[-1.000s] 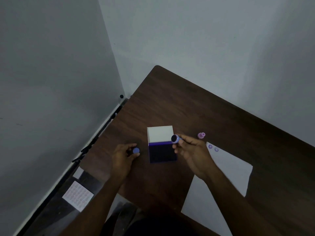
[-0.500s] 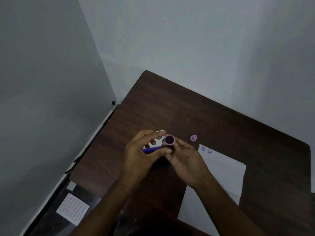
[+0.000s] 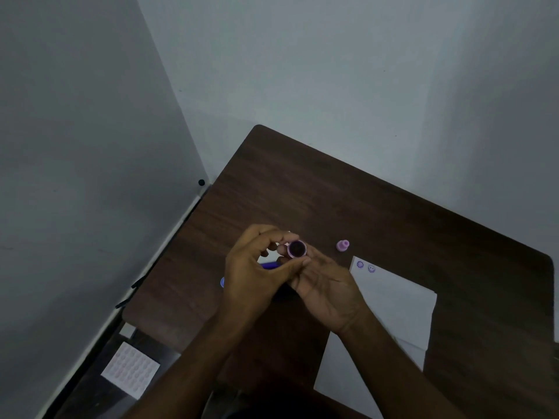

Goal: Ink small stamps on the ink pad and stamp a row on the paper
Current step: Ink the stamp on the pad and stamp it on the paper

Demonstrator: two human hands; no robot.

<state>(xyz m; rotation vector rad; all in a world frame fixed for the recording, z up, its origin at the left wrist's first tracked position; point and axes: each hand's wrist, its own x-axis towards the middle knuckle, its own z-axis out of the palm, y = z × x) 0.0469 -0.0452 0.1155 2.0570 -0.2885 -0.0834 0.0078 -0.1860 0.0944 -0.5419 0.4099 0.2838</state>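
Observation:
Both my hands meet above the middle of the dark wooden table (image 3: pixel 302 192). Between them is a small round stamp (image 3: pixel 297 248), purple-rimmed, its dark inked face turned up toward me. My left hand (image 3: pixel 257 276) pinches it between thumb and forefinger, and my right hand (image 3: pixel 323 285) holds it from below. The ink pad (image 3: pixel 269 265) is almost hidden under my hands; only a purple edge shows. The white paper (image 3: pixel 393 303) lies to the right, with two round purple prints (image 3: pixel 365 266) near its top left corner.
A pink stamp (image 3: pixel 342 245) stands on the table just beyond the paper. Something small and blue (image 3: pixel 223 282) peeks out left of my left hand. The table sits in a wall corner. A dotted sheet (image 3: pixel 130 368) lies on the floor, lower left.
My left hand came in from the table left of the ink pad and joined my right hand on the stamp. The stamp's face turned up toward me.

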